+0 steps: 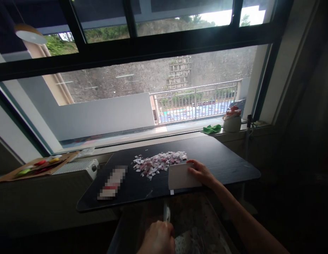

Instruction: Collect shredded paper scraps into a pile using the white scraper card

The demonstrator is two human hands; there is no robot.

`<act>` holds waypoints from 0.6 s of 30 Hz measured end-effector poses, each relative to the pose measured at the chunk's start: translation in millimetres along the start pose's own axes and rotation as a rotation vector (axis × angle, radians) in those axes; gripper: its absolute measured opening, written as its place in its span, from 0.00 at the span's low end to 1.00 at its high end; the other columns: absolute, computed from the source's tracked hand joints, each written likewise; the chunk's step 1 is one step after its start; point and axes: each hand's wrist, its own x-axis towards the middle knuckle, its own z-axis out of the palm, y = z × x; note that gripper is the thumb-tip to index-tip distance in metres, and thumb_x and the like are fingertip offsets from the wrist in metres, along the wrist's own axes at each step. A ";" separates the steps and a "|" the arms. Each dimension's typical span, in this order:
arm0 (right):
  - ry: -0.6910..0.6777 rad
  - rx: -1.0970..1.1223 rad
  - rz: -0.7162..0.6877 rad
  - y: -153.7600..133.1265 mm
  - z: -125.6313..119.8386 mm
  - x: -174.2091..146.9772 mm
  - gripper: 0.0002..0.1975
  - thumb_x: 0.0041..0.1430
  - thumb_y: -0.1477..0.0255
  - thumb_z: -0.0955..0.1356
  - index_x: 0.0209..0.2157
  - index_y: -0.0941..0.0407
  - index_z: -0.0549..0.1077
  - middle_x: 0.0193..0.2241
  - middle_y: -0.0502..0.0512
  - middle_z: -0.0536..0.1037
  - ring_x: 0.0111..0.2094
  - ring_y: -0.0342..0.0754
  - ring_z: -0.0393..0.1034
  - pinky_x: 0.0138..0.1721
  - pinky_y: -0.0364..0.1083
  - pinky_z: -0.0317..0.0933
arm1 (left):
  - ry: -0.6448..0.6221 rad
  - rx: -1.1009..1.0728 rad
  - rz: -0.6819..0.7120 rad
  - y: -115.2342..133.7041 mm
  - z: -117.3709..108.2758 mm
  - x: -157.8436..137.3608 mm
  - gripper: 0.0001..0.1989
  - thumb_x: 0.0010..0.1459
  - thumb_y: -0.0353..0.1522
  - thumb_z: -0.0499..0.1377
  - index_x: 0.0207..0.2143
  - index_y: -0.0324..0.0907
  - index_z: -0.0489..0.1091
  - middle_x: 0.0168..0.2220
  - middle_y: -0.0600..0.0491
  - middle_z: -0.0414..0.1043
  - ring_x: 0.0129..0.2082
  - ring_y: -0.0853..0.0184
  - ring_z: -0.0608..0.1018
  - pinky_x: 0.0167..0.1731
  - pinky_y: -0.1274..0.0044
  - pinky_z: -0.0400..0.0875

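Observation:
My right hand [200,173] grips a flat white board [183,177] by its right side, its lower edge along the near edge of the dark table [206,150]. One small paper scrap [172,192] hangs at that edge, below the board. Behind and left of the board lies a heap of small paper scraps [160,163], white and pinkish. Below the table edge my left hand [160,236] is closed around the upper edge of what looks like a clear plastic bag [167,211]. Pale scraps [192,240] show dimly beneath the table edge, right of this hand.
A blurred-out rectangular item [112,182] lies at the table's left. A radiator [76,167] and a brown sheet with colourful pieces [42,165] are further left. On the sill by the window stand a green cloth [211,129] and a whitish pot [231,123].

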 end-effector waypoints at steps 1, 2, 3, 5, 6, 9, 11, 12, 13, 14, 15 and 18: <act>-0.010 -0.001 0.003 -0.6 -0.7 -0.5 0.17 0.46 0.67 0.64 0.39 0.57 0.69 0.27 0.50 0.72 0.28 0.45 0.65 0.27 0.43 0.60 | 0.003 -0.003 0.003 -0.1 0.0 0.5 0.17 0.47 0.27 0.49 0.34 0.43 0.75 0.35 0.50 0.76 0.36 0.65 0.76 0.34 0.79 0.66; -0.020 0.000 0.004 -1.1 -1.4 -0.9 0.17 0.46 0.67 0.64 0.40 0.57 0.69 0.27 0.50 0.72 0.28 0.46 0.66 0.27 0.43 0.60 | 0.002 -0.006 0.005 -0.3 0.0 0.9 0.17 0.47 0.27 0.49 0.34 0.43 0.75 0.35 0.51 0.76 0.36 0.65 0.76 0.34 0.79 0.66; -0.029 0.005 0.007 -1.4 -2.0 -1.1 0.17 0.46 0.67 0.64 0.40 0.57 0.69 0.27 0.50 0.71 0.28 0.46 0.66 0.27 0.43 0.60 | 0.000 -0.007 0.006 -0.5 -0.1 1.2 0.17 0.46 0.27 0.49 0.34 0.44 0.75 0.35 0.51 0.76 0.36 0.66 0.76 0.34 0.80 0.66; -0.037 0.019 0.011 -1.9 -3.0 -1.2 0.17 0.45 0.67 0.64 0.39 0.57 0.69 0.26 0.50 0.71 0.28 0.46 0.65 0.27 0.43 0.60 | -0.001 -0.004 0.001 -1.4 -0.4 1.3 0.17 0.46 0.27 0.49 0.35 0.44 0.75 0.36 0.51 0.76 0.36 0.66 0.76 0.34 0.80 0.66; -0.038 0.027 0.013 -2.1 -3.4 -1.2 0.17 0.45 0.68 0.64 0.39 0.57 0.69 0.26 0.50 0.71 0.28 0.46 0.65 0.28 0.43 0.60 | 0.007 -0.007 0.002 -1.9 -0.6 1.1 0.17 0.47 0.27 0.49 0.35 0.44 0.75 0.36 0.51 0.76 0.37 0.66 0.76 0.34 0.80 0.65; -0.034 0.042 0.015 -2.6 -4.5 -1.2 0.16 0.44 0.69 0.64 0.37 0.57 0.70 0.26 0.50 0.71 0.28 0.46 0.64 0.28 0.43 0.59 | 0.042 -0.023 0.017 -4.2 -1.2 0.4 0.18 0.48 0.26 0.47 0.34 0.45 0.74 0.35 0.52 0.76 0.36 0.67 0.76 0.34 0.80 0.65; -0.043 0.061 0.020 -2.8 -5.2 -1.6 0.15 0.44 0.69 0.63 0.36 0.57 0.70 0.25 0.49 0.70 0.28 0.46 0.64 0.28 0.43 0.58 | 0.057 -0.021 0.018 -5.6 -1.0 -0.1 0.17 0.47 0.26 0.47 0.32 0.45 0.75 0.34 0.52 0.76 0.35 0.66 0.76 0.32 0.80 0.65; -0.052 0.080 0.026 -2.9 -5.4 -1.9 0.15 0.44 0.70 0.63 0.36 0.57 0.70 0.25 0.49 0.70 0.28 0.45 0.64 0.28 0.43 0.58 | 0.063 -0.014 0.011 -6.1 -0.7 -0.3 0.17 0.47 0.26 0.47 0.31 0.44 0.75 0.33 0.52 0.76 0.35 0.66 0.76 0.31 0.80 0.64; -0.060 0.108 0.033 -2.9 -5.6 -2.3 0.15 0.43 0.70 0.63 0.36 0.57 0.70 0.25 0.49 0.70 0.28 0.45 0.64 0.28 0.43 0.58 | 0.067 -0.006 0.005 -6.4 -0.2 -0.5 0.17 0.47 0.26 0.47 0.31 0.44 0.75 0.32 0.52 0.76 0.34 0.66 0.76 0.30 0.80 0.64; -0.058 0.139 0.042 -2.9 -5.6 -2.7 0.15 0.43 0.70 0.63 0.36 0.57 0.70 0.26 0.49 0.70 0.28 0.45 0.64 0.27 0.42 0.58 | 0.070 -0.002 0.003 -6.4 0.3 -0.6 0.17 0.47 0.26 0.47 0.30 0.44 0.75 0.32 0.52 0.76 0.33 0.66 0.76 0.30 0.80 0.64; -0.040 0.168 0.053 -2.8 -5.5 -3.0 0.16 0.43 0.69 0.63 0.36 0.57 0.70 0.26 0.49 0.71 0.28 0.45 0.64 0.27 0.42 0.58 | 0.070 -0.001 0.002 -6.2 0.8 -0.7 0.17 0.47 0.26 0.47 0.30 0.44 0.75 0.32 0.51 0.76 0.33 0.66 0.76 0.29 0.80 0.64; 0.097 0.252 0.093 -1.2 -4.1 -3.1 0.19 0.42 0.69 0.63 0.40 0.57 0.67 0.25 0.49 0.71 0.26 0.45 0.64 0.25 0.42 0.59 | 0.070 -0.005 0.001 -4.6 1.5 -0.5 0.17 0.47 0.26 0.47 0.31 0.43 0.75 0.32 0.51 0.76 0.33 0.67 0.76 0.29 0.80 0.64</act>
